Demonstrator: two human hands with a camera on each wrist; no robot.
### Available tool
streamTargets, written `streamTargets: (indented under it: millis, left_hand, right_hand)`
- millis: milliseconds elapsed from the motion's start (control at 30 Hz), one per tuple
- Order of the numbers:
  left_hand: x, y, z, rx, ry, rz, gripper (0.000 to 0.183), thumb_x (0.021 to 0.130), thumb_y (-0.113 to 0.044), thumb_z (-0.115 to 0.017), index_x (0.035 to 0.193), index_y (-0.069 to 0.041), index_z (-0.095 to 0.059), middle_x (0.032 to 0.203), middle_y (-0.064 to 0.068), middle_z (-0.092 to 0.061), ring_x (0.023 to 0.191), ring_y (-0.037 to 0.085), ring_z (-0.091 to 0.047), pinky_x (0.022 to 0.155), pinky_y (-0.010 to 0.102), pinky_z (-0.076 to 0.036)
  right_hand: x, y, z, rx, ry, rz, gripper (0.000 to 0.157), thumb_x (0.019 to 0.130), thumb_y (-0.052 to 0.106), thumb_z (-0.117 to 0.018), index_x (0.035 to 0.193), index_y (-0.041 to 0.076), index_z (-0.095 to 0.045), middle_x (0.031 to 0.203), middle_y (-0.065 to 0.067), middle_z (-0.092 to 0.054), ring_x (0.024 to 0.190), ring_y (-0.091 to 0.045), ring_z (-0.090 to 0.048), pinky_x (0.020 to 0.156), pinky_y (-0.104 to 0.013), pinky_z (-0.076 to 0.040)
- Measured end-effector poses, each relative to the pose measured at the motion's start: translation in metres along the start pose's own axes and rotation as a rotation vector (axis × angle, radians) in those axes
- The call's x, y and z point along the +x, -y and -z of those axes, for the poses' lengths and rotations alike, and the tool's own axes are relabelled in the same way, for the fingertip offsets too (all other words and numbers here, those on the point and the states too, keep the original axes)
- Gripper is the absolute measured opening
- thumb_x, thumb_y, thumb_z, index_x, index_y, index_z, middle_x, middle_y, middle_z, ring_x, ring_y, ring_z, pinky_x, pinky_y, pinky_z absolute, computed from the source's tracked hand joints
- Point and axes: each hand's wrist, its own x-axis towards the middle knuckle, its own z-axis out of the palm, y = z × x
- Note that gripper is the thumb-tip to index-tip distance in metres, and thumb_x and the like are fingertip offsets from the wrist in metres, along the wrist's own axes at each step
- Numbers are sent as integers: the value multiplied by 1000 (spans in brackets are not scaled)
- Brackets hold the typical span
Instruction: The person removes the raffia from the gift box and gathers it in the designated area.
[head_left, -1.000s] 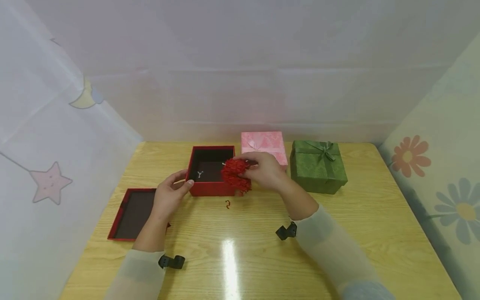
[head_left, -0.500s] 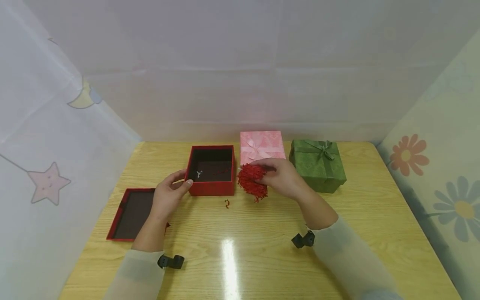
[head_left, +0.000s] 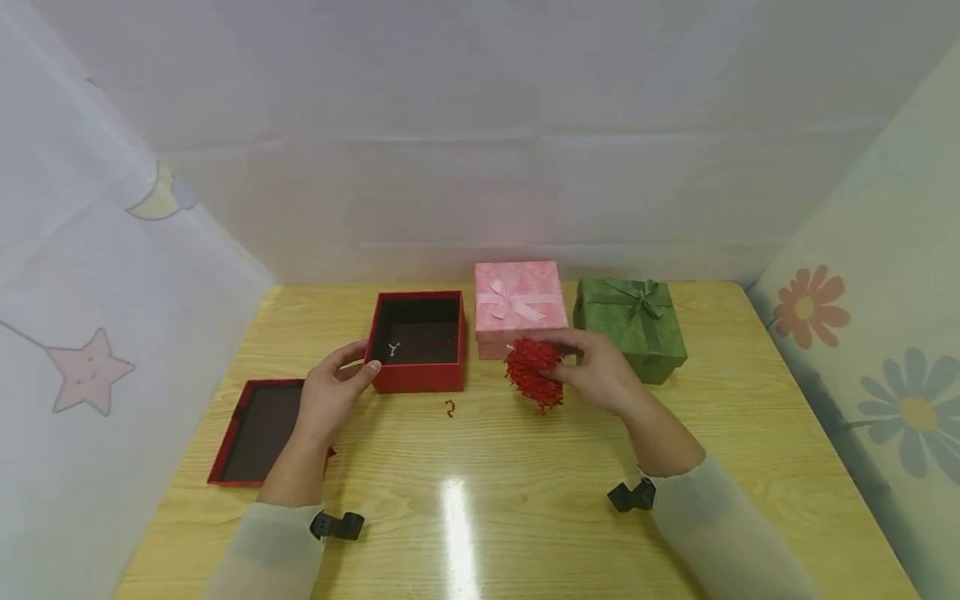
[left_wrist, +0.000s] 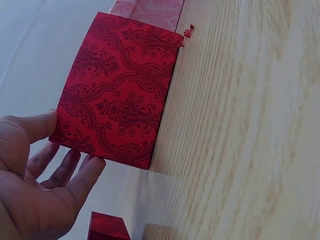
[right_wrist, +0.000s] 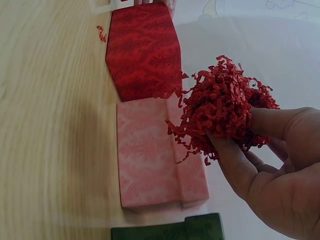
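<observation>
A bunch of red crinkled paper shreds [head_left: 535, 372] is pinched between the thumb and fingers of my right hand [head_left: 600, 372]. In the head view it hovers just in front of the pink gift box [head_left: 517, 312]; the right wrist view shows loose strands [right_wrist: 217, 107] sticking out around the fingers. My left hand [head_left: 332, 392] grips the red patterned box [head_left: 418, 379] at its front left corner, thumb at the rim and fingers along the left side. That box stands without its lid, dark inside, with a small white piece [head_left: 393, 349] and a thin red strand on its bottom.
The red lid [head_left: 262, 429] lies upturned at the left, partly hidden by my left forearm. A stray red shred [head_left: 450, 408] is on the wooden table [head_left: 525, 517]. A green box with a bow [head_left: 630, 325] stands right of the pink one. Cloth walls [head_left: 375, 167] enclose the back and sides.
My right hand has carried the red paper shreds to the right, from over the red box's edge to in front of the pink box. My left hand has kept its hold on the red box.
</observation>
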Motion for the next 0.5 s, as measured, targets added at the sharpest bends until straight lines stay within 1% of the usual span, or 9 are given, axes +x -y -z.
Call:
streamTargets:
  millis: [67, 133, 233, 300, 367, 500]
  left_hand:
    - [0, 0, 0, -5, 0, 2, 64, 94, -51, -75, 150, -26, -57, 150, 4, -56, 133, 26, -58, 82, 18, -54]
    - [0, 0, 0, -3, 1, -4, 64, 94, -51, -74, 151, -25, -56, 151, 5, -55, 134, 27, -57, 82, 17, -54]
    - [-1, 0, -1, -4, 3, -13, 64, 95, -50, -74, 151, -25, -56, 152, 8, -55, 134, 29, -56, 81, 18, -54]
    - [-1, 0, -1, -4, 2, -14, 64, 95, -51, -74, 151, -25, -56, 151, 7, -55, 134, 28, -56, 81, 17, -54]
    - [-1, 0, -1, -7, 3, -14, 65, 95, -51, -74, 151, -25, -55, 151, 8, -55, 134, 29, -56, 81, 18, -54]
    - [-2, -1, 0, 4, 2, -13, 65, 95, -51, -73, 152, -25, -55, 152, 6, -54, 135, 29, -56, 83, 19, -54]
  right_hand:
    - [-4, -5, 2, -2, -5, -20, 46, 91, 13, -78, 132, 31, -72, 125, -1, -70, 101, -25, -64, 70, -37, -54]
    - [-9, -9, 4, -8, -10, -45, 45, 91, 14, -79, 133, 29, -72, 129, -3, -68, 99, -27, -64, 68, -36, -55]
    - [-16, -16, 7, -25, -28, -68, 44, 91, 20, -81, 133, 28, -72, 132, -6, -67, 106, -30, -65, 74, -38, -56]
    - [-21, -20, 10, -39, -41, -73, 43, 91, 24, -82, 133, 28, -72, 136, -5, -65, 119, -30, -62, 83, -42, -55]
    - [-25, -23, 13, -42, -55, -81, 43, 91, 27, -83, 132, 29, -72, 137, -4, -66, 126, -30, -60, 89, -44, -54]
    - [-34, -31, 18, -20, -71, -118, 42, 90, 29, -84, 130, 31, -73, 134, -1, -67, 125, -29, -61, 88, -44, -55]
